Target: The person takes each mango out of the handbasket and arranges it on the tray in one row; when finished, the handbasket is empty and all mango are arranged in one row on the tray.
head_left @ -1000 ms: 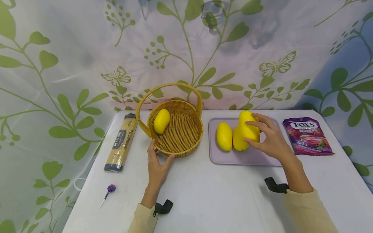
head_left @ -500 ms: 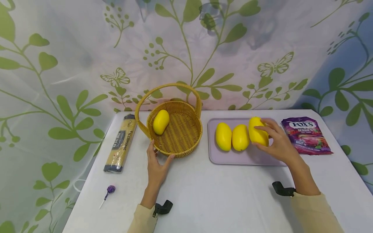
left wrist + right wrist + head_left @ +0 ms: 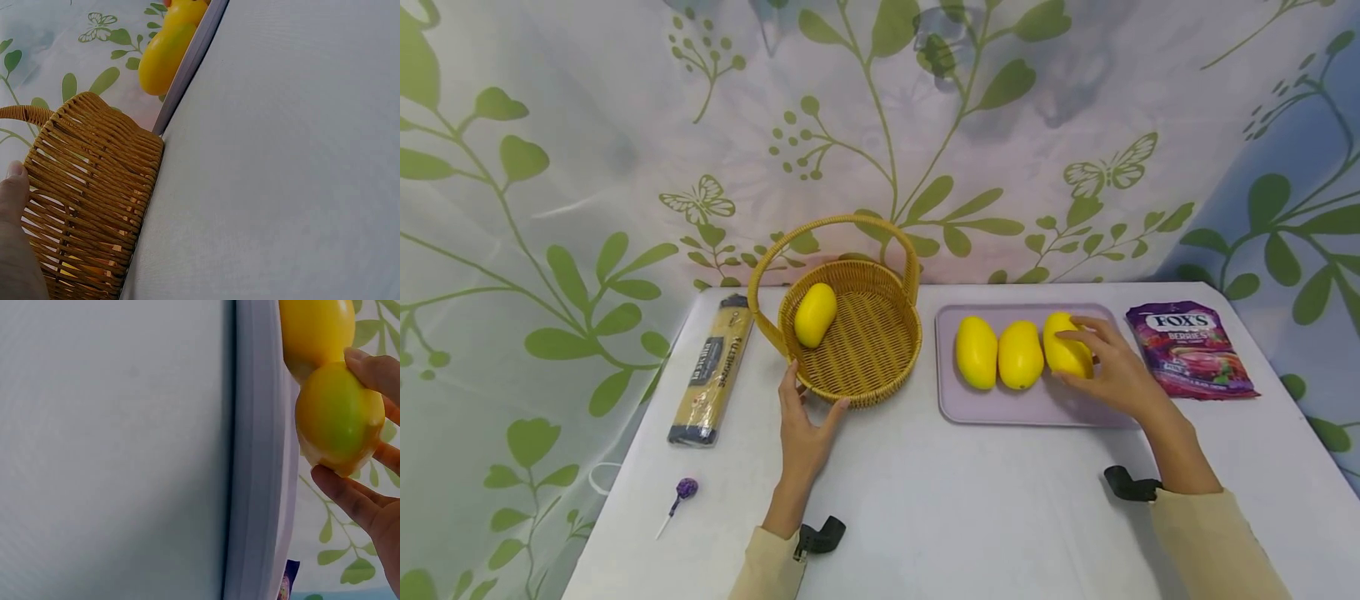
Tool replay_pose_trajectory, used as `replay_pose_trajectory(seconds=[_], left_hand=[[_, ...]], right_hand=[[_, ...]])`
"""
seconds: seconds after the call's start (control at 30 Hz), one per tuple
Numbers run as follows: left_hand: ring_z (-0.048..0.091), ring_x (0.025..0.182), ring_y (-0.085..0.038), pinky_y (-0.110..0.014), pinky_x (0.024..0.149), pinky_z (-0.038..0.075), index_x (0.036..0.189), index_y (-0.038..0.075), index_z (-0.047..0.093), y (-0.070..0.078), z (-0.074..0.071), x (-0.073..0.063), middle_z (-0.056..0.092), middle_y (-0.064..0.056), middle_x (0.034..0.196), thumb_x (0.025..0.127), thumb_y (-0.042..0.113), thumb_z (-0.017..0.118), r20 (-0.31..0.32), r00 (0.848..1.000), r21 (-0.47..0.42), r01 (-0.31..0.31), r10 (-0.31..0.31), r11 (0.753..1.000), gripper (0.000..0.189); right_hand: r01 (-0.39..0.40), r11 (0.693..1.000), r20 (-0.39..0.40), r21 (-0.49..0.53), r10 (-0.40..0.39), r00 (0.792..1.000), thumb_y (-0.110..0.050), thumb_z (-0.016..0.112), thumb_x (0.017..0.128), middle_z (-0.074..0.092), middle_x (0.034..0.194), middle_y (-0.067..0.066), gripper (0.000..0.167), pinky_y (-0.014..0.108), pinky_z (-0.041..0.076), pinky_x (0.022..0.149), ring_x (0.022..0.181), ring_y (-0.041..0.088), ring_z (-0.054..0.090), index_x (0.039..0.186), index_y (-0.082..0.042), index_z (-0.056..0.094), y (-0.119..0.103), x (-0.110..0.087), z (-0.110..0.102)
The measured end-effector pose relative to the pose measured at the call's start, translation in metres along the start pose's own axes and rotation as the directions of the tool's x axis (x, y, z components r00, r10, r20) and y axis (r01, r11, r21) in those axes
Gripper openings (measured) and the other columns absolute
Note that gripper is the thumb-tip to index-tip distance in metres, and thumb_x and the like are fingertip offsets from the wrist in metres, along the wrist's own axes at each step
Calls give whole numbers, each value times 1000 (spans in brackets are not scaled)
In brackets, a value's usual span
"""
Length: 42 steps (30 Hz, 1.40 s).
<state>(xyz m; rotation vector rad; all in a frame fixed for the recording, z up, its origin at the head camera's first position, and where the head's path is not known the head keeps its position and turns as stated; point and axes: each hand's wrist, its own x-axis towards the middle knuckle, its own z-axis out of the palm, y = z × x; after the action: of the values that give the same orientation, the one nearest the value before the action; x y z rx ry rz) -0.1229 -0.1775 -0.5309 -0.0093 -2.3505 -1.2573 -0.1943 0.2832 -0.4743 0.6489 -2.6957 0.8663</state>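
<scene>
In the head view my right hand grips a yellow mango at the right of a row on the pale purple tray. The right wrist view shows thumb and fingers around this mango. Two more mangoes, a left one and a middle one, lie beside it on the tray. My left hand touches the near left side of a woven basket, thumb and fingers spread along its outer wall. Another mango lies in the basket at the left.
A spaghetti pack lies left of the basket, with a purple lollipop nearer the front. Right of the tray is a purple candy bag. The basket's tall handle arches up before the leaf-patterned backdrop.
My right hand has moved right and down with the mango, from over the middle mango to the tray's right part. My left hand stays at the basket.
</scene>
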Motion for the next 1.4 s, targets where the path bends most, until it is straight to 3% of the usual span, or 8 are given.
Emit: replay_pose_trajectory(seconds=[0.1,0.33,0.87,1.17,1.4], left_hand=[[45,129,-29,-51,101,43,155,9,20,0,0,0,29,-15,156,83,35,77,1,1000,-2,5,-5,1000,96],[45,130,-29,-51,101,43,156,10,19,-1,0,1,29,-14,156,83,35,77,-3,1000,5,6,-6,1000,96],[45,130,-29,-51,102,43,156,10,20,-5,-1,1,29,-13,156,83,34,78,-7,1000,3,-5,5,1000,96],[45,130,-29,-51,102,43,156,13,18,-6,1,1,29,-12,156,83,35,78,2,1000,1,6,-6,1000,97],[45,130,-28,-51,102,43,157,15,17,-7,1,0,28,-10,157,83,36,77,2,1000,6,6,-6,1000,97]], right_hand=[[9,1000,24,16,-9,1000,-8,87,70,45,138,25,57,66,45,90,120,48,47,121,-4,62,3,1,2],[30,1000,67,4,-30,997,-9,86,72,43,143,25,59,66,45,91,123,49,45,125,-4,61,5,1,6],[-30,999,161,-31,35,986,-22,83,78,36,153,20,66,69,35,100,132,51,38,136,-7,55,-1,1,5],[-87,996,168,-26,90,982,-23,82,80,33,156,17,66,71,30,102,133,51,35,138,-10,54,-4,-1,5],[-64,996,147,-65,73,986,-20,80,81,30,158,14,67,75,28,101,137,51,29,141,-14,52,-18,1,-4]])
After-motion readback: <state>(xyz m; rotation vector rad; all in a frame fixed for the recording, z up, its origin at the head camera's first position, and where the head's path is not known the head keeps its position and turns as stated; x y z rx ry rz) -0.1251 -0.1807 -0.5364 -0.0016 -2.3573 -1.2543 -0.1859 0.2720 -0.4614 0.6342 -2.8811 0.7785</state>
